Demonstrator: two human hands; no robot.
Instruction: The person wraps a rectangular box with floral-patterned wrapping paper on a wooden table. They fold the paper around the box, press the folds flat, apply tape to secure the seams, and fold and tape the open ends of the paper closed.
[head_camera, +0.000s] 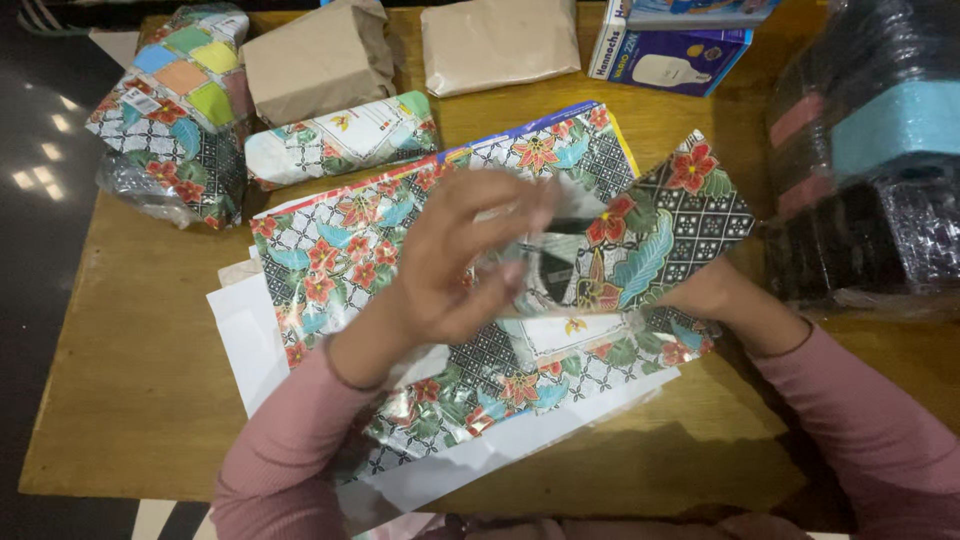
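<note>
Left hand (455, 260): hovering over the middle of the floral wrapping paper (350, 250), fingers curled and pinching a raised flap of clear, shiny film at its centre.
Right hand (712, 295): lying low at the right edge of the sheet, mostly hidden under a folded-up corner of the paper; whether it is gripping cannot be told.
Floral wrapping paper: spreading across the middle of the wooden counter (130, 380), on top of white paper sheets (245, 335); its right corner is standing tilted upward.
Far side: a small floral-wrapped parcel (340, 140) is lying just beyond the sheet, with two brown-paper parcels (320, 55) behind it and a blue-and-white box (670, 45) further right.
Left corner: a bundle wrapped in floral and coloured-square paper (175, 110) is sitting there.
Right edge: a dark film-wrapped stack (870, 170) is resting there.
</note>
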